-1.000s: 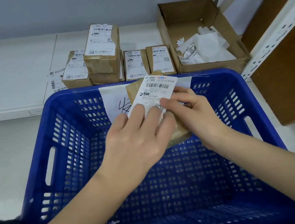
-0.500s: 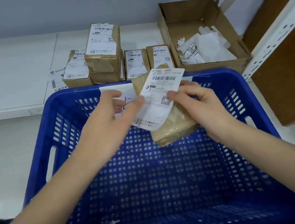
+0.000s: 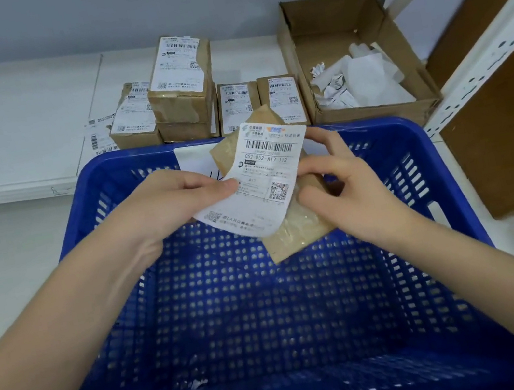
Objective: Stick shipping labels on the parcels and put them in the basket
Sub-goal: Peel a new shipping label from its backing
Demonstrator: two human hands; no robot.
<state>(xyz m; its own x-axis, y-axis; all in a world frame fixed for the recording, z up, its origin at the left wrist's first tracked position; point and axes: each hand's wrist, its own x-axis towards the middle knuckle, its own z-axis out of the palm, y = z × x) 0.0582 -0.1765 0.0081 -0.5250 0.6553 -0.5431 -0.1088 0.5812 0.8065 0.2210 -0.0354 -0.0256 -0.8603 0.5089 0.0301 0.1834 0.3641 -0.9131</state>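
A brown paper parcel [image 3: 293,234] hangs tilted over the blue plastic basket [image 3: 104,194]. A white shipping label [image 3: 259,177] with a barcode lies across its top face, with its lower left corner sticking out past the parcel. My left hand [image 3: 168,207] pinches the label's left edge between thumb and fingers. My right hand [image 3: 346,186] grips the parcel's right side, thumb on the label's right edge. The parcel's underside is hidden.
Several labelled brown parcels [image 3: 180,81] stand on the white shelf [image 3: 13,127] behind the basket. An open cardboard box [image 3: 336,29] with crumpled backing paper sits at the right. A white sheet [image 3: 194,161] hangs on the basket's far wall. A brown cabinet [image 3: 510,122] stands right.
My left hand has gone from lying flat over the label to pinching its left edge. The parcel has risen and turned, and more of the label shows.
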